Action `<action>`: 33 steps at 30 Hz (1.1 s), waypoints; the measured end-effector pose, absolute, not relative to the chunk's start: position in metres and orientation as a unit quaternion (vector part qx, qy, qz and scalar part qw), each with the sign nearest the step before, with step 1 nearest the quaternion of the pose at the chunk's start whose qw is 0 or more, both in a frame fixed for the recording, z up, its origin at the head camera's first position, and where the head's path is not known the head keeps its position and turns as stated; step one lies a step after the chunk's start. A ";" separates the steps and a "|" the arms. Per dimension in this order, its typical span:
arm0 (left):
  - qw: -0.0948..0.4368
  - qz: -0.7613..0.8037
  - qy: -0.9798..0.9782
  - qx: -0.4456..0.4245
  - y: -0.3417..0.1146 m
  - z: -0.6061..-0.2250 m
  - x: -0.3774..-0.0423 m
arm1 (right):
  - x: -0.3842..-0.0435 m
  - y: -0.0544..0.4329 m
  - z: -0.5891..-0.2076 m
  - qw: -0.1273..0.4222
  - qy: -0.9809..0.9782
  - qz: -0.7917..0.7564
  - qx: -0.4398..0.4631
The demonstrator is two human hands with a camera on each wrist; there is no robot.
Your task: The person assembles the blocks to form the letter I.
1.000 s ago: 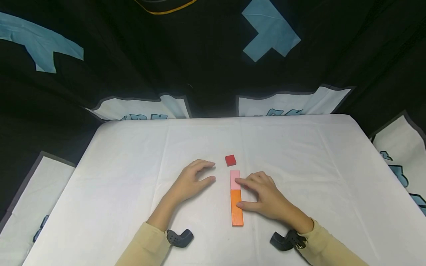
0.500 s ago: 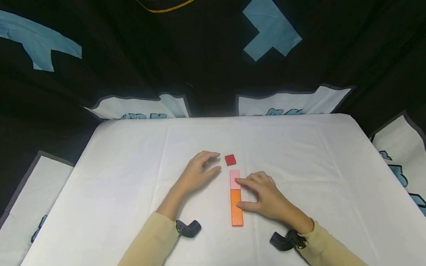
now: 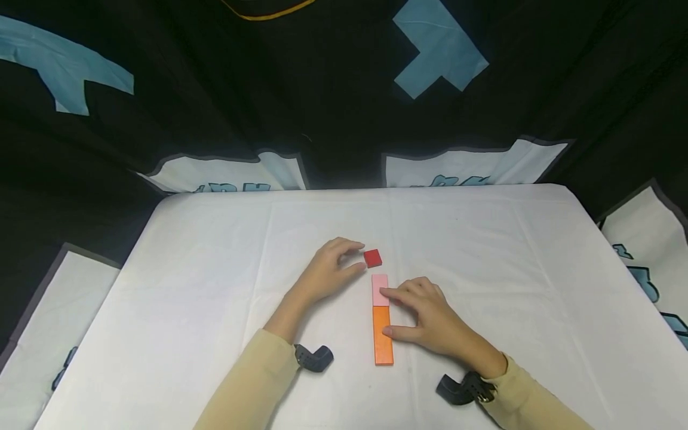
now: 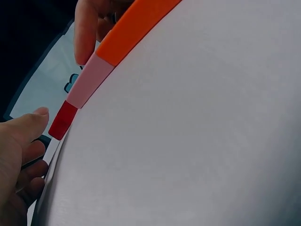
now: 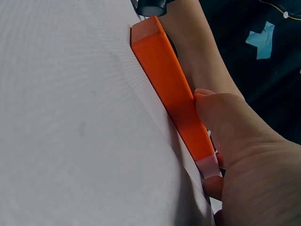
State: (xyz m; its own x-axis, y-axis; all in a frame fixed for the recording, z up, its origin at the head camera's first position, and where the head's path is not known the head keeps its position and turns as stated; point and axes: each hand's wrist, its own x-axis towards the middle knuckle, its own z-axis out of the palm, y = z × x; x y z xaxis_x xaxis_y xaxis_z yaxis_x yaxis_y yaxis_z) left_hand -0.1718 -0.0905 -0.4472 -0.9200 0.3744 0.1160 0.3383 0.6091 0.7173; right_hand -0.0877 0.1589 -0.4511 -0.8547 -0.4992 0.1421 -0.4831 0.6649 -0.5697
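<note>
A: Where do our hands stand?

B: Our left hand (image 3: pixel 329 272) is just beside the red block (image 3: pixel 372 258), thumb and fingers well parted and gripping nothing; they're so near, we can't be sure whether they touch it.

A: And our right hand (image 3: pixel 430 313)?

B: Index finger on the pink block (image 3: pixel 379 282), thumb on the orange block (image 3: pixel 382 349), spread wide; we'd call it steadying, not gripping. Those two lie end to end on the table (image 3: pixel 462 239). The red one sits slightly turned beyond the pink end, apart from it.

A: So which step are we on?

B: Lining up on the red block, we judge. Next calls for a light pinch across its sides, without nudging the steadied pair.
</note>
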 end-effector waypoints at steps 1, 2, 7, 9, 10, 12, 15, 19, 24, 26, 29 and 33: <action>0.026 0.394 0.897 0.197 -0.090 -0.447 -0.173 | -0.088 0.159 -0.451 0.013 0.912 -0.309 -0.270; 0.028 0.394 0.898 0.196 -0.089 -0.447 -0.173 | -0.088 0.159 -0.451 0.012 0.912 -0.310 -0.270; 0.030 0.386 0.902 0.192 -0.088 -0.448 -0.176 | -0.088 0.159 -0.452 0.009 0.911 -0.310 -0.273; 0.030 0.385 0.902 0.191 -0.087 -0.448 -0.177 | -0.089 0.159 -0.452 0.009 0.911 -0.310 -0.273; 0.029 0.384 0.903 0.191 -0.087 -0.448 -0.177 | -0.089 0.159 -0.452 0.009 0.910 -0.311 -0.274; 0.028 0.381 0.904 0.191 -0.087 -0.449 -0.178 | -0.089 0.159 -0.452 0.009 0.910 -0.313 -0.273; 0.027 0.381 0.904 0.192 -0.086 -0.449 -0.180 | -0.088 0.159 -0.451 0.008 0.909 -0.314 -0.275; 0.029 0.382 0.904 0.191 -0.086 -0.450 -0.181 | -0.088 0.159 -0.451 0.010 0.909 -0.314 -0.273; 0.032 0.382 0.904 0.189 -0.085 -0.450 -0.183 | -0.088 0.159 -0.452 0.012 0.910 -0.312 -0.272; 0.033 0.381 0.905 0.188 -0.085 -0.451 -0.183 | -0.088 0.159 -0.452 0.012 0.910 -0.312 -0.272; 0.035 0.379 0.905 0.188 -0.084 -0.451 -0.183 | -0.088 0.159 -0.452 0.013 0.911 -0.312 -0.271; 0.039 0.382 0.902 0.195 -0.083 -0.449 -0.184 | -0.088 0.159 -0.451 0.013 0.911 -0.311 -0.270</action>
